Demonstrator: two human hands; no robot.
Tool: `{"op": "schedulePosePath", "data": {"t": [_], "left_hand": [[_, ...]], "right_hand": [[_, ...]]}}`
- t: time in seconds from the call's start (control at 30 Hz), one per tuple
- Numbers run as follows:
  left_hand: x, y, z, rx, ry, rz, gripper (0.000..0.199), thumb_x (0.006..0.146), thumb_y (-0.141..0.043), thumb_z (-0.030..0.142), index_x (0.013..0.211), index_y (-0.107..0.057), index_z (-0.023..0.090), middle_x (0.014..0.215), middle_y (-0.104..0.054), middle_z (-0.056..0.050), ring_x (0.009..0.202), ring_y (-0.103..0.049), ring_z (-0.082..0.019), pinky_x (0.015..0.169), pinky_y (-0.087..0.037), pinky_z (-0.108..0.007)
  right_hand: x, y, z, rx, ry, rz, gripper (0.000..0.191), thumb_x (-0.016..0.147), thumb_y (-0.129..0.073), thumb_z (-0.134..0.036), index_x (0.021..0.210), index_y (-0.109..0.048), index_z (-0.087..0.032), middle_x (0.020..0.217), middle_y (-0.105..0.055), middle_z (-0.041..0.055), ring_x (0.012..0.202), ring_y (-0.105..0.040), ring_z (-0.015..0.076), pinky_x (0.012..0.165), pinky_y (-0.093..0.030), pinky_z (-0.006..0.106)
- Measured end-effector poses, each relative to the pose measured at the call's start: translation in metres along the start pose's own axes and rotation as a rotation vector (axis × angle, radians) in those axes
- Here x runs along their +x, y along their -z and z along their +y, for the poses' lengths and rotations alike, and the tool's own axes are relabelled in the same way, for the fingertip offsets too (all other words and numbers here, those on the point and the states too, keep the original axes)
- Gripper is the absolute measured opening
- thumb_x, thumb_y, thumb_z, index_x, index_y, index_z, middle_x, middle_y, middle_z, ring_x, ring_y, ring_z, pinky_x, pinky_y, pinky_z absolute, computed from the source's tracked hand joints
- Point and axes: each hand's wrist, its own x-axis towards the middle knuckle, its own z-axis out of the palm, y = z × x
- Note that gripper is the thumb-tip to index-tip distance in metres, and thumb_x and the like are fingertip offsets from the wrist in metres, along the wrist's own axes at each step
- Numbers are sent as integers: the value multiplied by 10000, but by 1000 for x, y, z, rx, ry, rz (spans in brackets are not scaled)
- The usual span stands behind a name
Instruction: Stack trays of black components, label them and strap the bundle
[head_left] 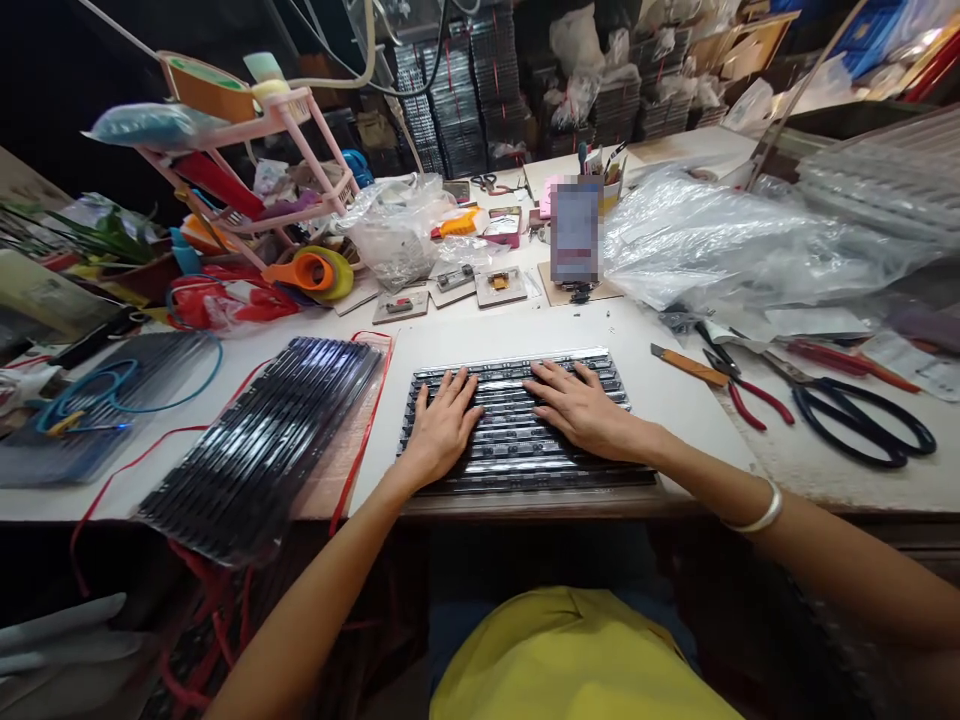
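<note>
In front of me on the white table lies a black ribbed plastic tray [510, 455] with rows of small parts in its slots. My left hand [442, 425] rests flat on its left half, fingers spread. Over the right half, my right hand [574, 405] also lies with its fingers stretched out. Both palms face down, and neither hand grips anything. To the left sits a stack of similar black ribbed trays [266, 440], slanted and reaching past the table's front edge, with red ribbon [364, 430] beside it.
Right of the tray lie a utility knife [688, 364], red-handled pliers [750, 395] and large scissors [862, 415]. Behind stand a phone [576, 235] and clear plastic bags [750, 240]. A pink rack [300, 150] and an orange tape roll [313, 271] are at the back left.
</note>
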Motion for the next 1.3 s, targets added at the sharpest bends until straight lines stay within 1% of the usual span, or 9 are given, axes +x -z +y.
{"op": "schedulePosePath", "data": {"t": [0.1,0.2,0.3,0.43,0.53,0.87,1.1,1.2,1.3], "left_hand": [[-10,10,-26,-216,-15,-51,533,951,-229,411,1390,-392,156,1509,-292,-76,1401,-217,-180,1144,-148,-413],[-23,8,-41,-240,114,24,591,926,-294,483,1419,-342,159,1533,-220,-99,1416,-155,-219,1137,-164,-436],[-32,-2,-42,-176,131,52,636,911,-342,505,1451,-266,180,1561,-74,-89,1426,-30,-263,1136,-118,-483],[-37,-8,-40,-298,104,138,578,940,-311,433,1426,-318,119,1548,-161,-104,1417,-151,-195,1150,-145,-386],[-41,-6,-40,-334,151,188,559,938,-326,432,1409,-356,133,1546,-173,-93,1405,-200,-193,1145,-180,-379],[-38,-8,-41,-221,219,212,538,933,-319,448,1397,-392,186,1530,-222,-119,1371,-284,-270,1090,-298,-472],[-39,-8,-42,-230,204,220,550,926,-316,457,1400,-388,188,1537,-206,-112,1380,-254,-267,1089,-304,-467],[-39,-8,-42,-230,224,201,576,927,-289,473,1406,-377,166,1540,-192,-118,1383,-246,-274,1092,-298,-466],[-39,-7,-42,-243,227,193,587,925,-278,489,1408,-374,170,1543,-187,-107,1384,-249,-271,1094,-301,-459]], "right_hand": [[-26,0,15,-1,-18,69,574,964,-216,-506,1419,-356,-187,1514,-254,112,1404,-185,246,1094,-198,525],[-46,-9,23,-77,-49,143,596,954,-233,-527,1429,-340,-183,1524,-215,110,1414,-128,266,1076,-221,534],[-52,-18,25,-94,-49,173,549,964,-253,-473,1432,-337,-200,1529,-211,85,1416,-118,268,1072,-244,516],[-55,-24,24,-21,-167,228,474,973,-263,-396,1395,-413,-243,1522,-245,50,1407,-146,303,1032,-325,505],[-59,-23,22,-5,-257,279,479,976,-263,-350,1384,-431,-162,1516,-244,121,1366,-279,299,1023,-356,456],[-37,8,10,-382,-213,85,437,946,-300,-214,1310,-470,-43,1366,-436,269,1058,-563,323,903,-350,464],[-36,12,14,-237,-284,87,385,938,-328,-305,1261,-503,-191,1468,-329,170,1040,-520,333,784,-430,479],[-35,16,22,-97,-277,137,355,921,-391,-304,1219,-532,-174,1426,-396,162,1087,-517,305,856,-442,466],[-29,17,40,98,-378,290,449,916,-416,-334,1319,-454,-140,1431,-380,188,1252,-420,309,975,-387,478]]}}
